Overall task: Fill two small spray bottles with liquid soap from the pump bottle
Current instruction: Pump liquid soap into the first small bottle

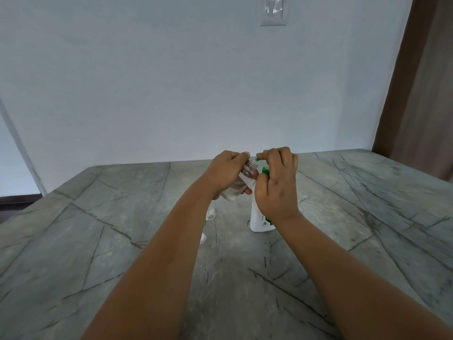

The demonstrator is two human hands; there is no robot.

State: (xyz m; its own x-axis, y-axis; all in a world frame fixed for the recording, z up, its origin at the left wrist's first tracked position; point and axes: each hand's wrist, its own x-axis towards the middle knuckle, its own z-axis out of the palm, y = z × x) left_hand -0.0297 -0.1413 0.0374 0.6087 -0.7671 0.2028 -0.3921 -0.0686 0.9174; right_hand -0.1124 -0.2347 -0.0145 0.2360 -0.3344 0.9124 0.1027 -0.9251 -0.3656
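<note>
A white pump bottle (259, 217) with a green pump head (263, 168) stands on the grey stone table (147, 217). My right hand (278, 182) is curled over the green pump head, its fingers wrapped round it. My left hand (226, 170) grips a small clear spray bottle (239, 184), uncapped and tilted, with its open neck held just under the green spout. Some pale liquid shows in the small bottle's lower part. A second small clear bottle (210, 213) stands on the table behind my left forearm, mostly hidden.
A small white cap-like piece (203, 238) lies on the table beside my left forearm. A white wall with a light switch (274, 11) rises behind the table. A brown wooden panel (421, 94) borders the right side.
</note>
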